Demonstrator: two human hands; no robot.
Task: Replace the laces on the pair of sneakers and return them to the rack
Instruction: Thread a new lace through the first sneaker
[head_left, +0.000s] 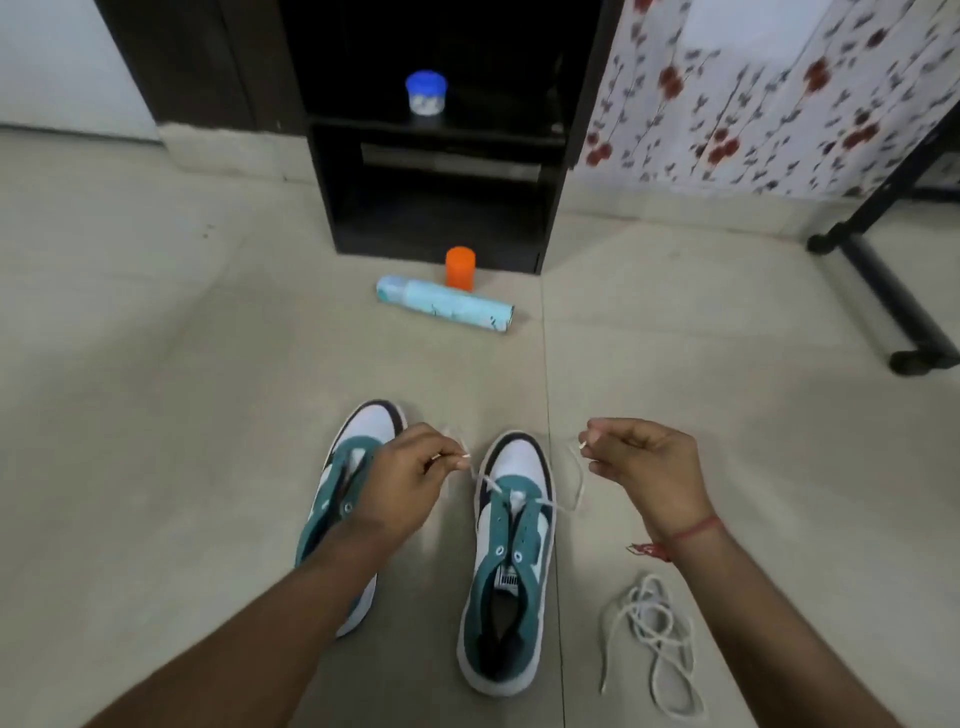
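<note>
Two sneakers are set side by side on the tiled floor (156, 364), toes toward 12 o'clock. The right sneaker (511, 561) is seen at 6 o'clock of frame, teal and white, tongue exposed. A white lace (563, 499) is threaded through its front eyelets only; the rear eyelets are seen bare.

One lace end is pinched between thumb and fingertips of the left hand (400, 483), at 11 o'clock of that sneaker's toe. The other end is pinched by the right hand (644, 467), at 2 o'clock of the toe, lace hanging slack in a loop below it. Both hands are held above the floor, fingers curled. A red thread band (691, 530) is worn on the right wrist.

The left sneaker (348, 499) is partly covered by the left forearm; its lacing cannot be told.

A second white lace (649, 634) is left loose in a tangle on the floor at 3 o'clock of the right sneaker's heel.

The dark rack (441, 208) stands at 12 o'clock. A blue-lidded jar (426, 93) is seen on its shelf. An orange cap (460, 267) and a light blue spray can (447, 304) lying on its side are seen on the floor just in front of the rack.
</note>
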